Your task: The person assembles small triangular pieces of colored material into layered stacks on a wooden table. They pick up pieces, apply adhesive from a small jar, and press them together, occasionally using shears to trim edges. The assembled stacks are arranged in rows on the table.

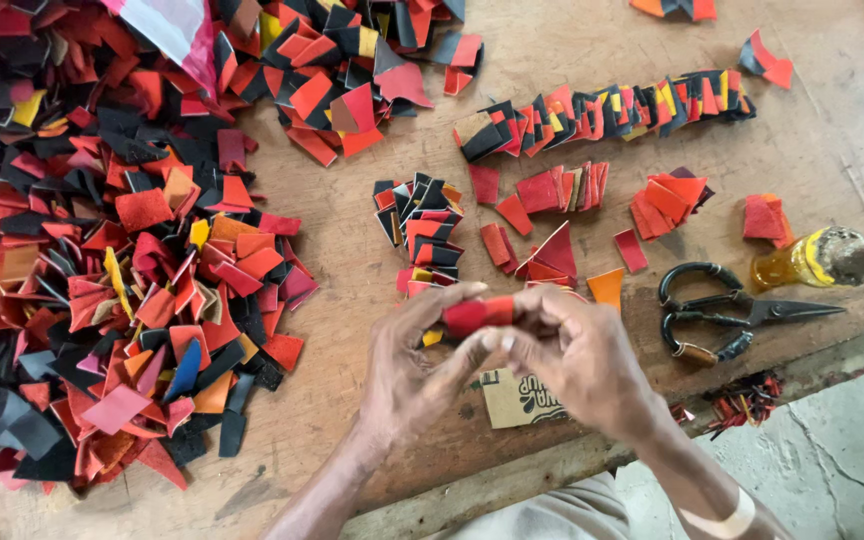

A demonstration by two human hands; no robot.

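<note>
Pinching one red scrap (479, 315) together, both hands, left (407, 375) and right (577, 355), hover over the worktop (352, 250) beside scissors (732, 312).

**Leather, wood and worn metal**

The red piece (479, 315) pinched between the left hand (407, 375) and right hand (577, 360) looks like matt leather with a faint sheen. The scrap heap (102, 270) on the left looks the same, some pieces suede-rough. The table (352, 250) is bare, scuffed wood. The scissors (732, 312) are dark, dull metal. The yellow bottle (802, 262) is glossy clear plastic with a crusted cap.
</note>
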